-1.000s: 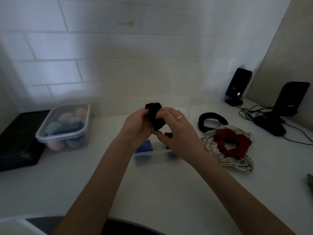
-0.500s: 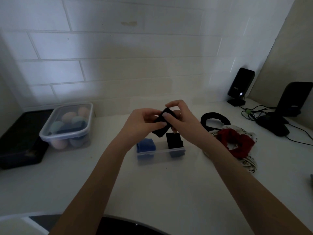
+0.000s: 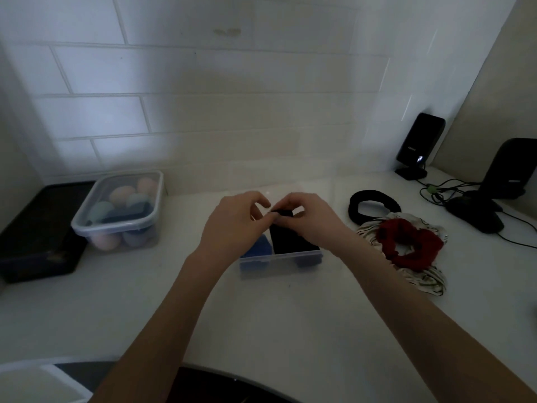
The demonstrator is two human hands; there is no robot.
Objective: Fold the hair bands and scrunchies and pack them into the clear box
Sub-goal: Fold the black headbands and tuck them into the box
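A small clear box sits on the white counter in the middle. Inside it a folded blue band lies on the left and a folded black band stands beside it. My left hand and my right hand are both over the box, pinching the top edge of the black band between fingertips. To the right lie a black hair band, a red scrunchie and a striped white scrunchie under it.
A lidded plastic container of pastel sponges stands at the left, with a black tray beside it. Two black speakers, a mouse and cables occupy the far right corner. A tiled wall runs behind.
My hands have come down from chest height to the box, and the folded black band they held in the air now stands inside the box next to the blue one.
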